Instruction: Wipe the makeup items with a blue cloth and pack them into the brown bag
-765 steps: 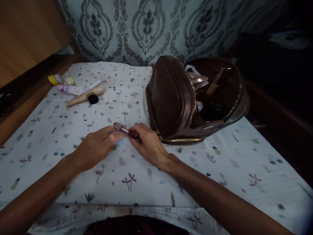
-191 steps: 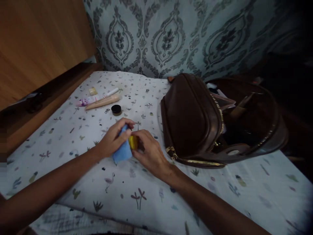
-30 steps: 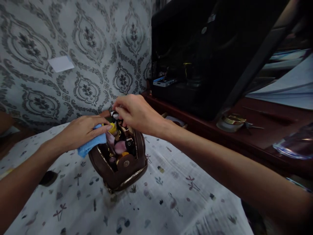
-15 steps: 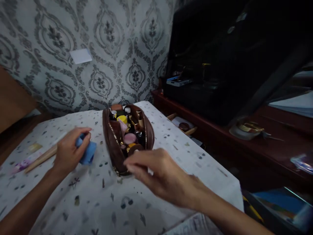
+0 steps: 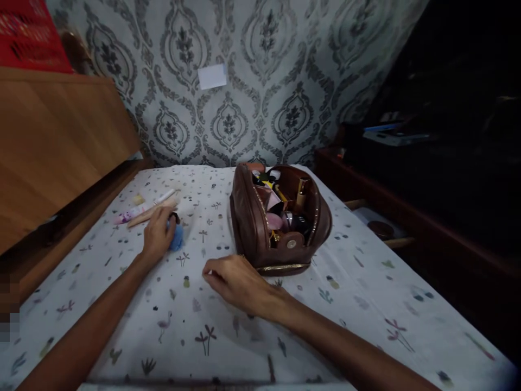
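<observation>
My left hand (image 5: 158,234) is closed around a crumpled blue cloth (image 5: 176,239), low over the tabletop. Something small and dark pokes out beside the cloth, too hidden to name. Just beyond those fingers lie a tan wooden stick (image 5: 140,218) and a white-and-purple tube (image 5: 127,216). My right hand (image 5: 238,279) is in front of the bag's near left corner, its fingers curled together; whatever they may hold is hidden. The brown makeup bag (image 5: 248,217) stands unzipped, packed with cosmetics, among them a pink round item (image 5: 274,221) and a gold-capped bottle (image 5: 301,194).
A white patterned cloth (image 5: 195,304) covers the table. On the left stands a wooden cabinet (image 5: 61,136) with a red basket (image 5: 30,35) on top. To the right, an open drawer (image 5: 380,225) juts out under a large dark screen (image 5: 456,136). Patterned wallpaper backs the table.
The view has swung left. My right hand has moved from the bag's open front end to its near left side. My left hand still has the blue cloth, now closer to the wooden stick.
</observation>
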A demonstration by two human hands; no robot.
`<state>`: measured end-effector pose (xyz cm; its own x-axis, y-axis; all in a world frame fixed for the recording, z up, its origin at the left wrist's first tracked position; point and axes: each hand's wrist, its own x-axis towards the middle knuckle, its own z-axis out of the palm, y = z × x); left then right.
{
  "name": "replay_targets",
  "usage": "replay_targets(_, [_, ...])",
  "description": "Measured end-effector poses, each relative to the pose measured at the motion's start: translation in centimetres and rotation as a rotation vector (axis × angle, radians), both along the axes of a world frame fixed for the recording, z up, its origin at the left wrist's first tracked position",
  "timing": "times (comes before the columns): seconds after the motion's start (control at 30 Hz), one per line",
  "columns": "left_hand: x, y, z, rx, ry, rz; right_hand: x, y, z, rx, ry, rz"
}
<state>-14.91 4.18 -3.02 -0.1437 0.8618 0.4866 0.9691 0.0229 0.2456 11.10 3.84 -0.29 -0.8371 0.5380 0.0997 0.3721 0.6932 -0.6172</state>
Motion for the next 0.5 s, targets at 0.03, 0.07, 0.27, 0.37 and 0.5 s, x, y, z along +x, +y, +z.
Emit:
replay_targets(0.03, [-0.6, 0.4, -0.1, 0.002, -0.013, 0.028, -0.7, 0.4, -0.3, -0.050, 0.036, -0.018])
replay_targets(0.07, [-1.2, 0.8, -0.4, -0.012, -0.019, 0.042, -1.4, 0.8, -0.6, -0.112, 0.076, -0.037])
replay_targets(0.27, [-3.0, 2.2, -2.9, -0.118, 0.050, -0.034, -3.8, 2.4, -5.0, -0.412, 0.299, -0.174])
replay_targets(0.37, [-3.0, 2.0, -3.2, -0.070, 0.086, -0.051, -3.7, 2.3, -6.3, -0.397, 0.342, -0.170])
replay_targets(0.5, [-2.6, 1.2, -2.9, -0.024, 0.091, -0.098, -3.2, 2.0, -6.4, -0.392, 0.365, -0.162])
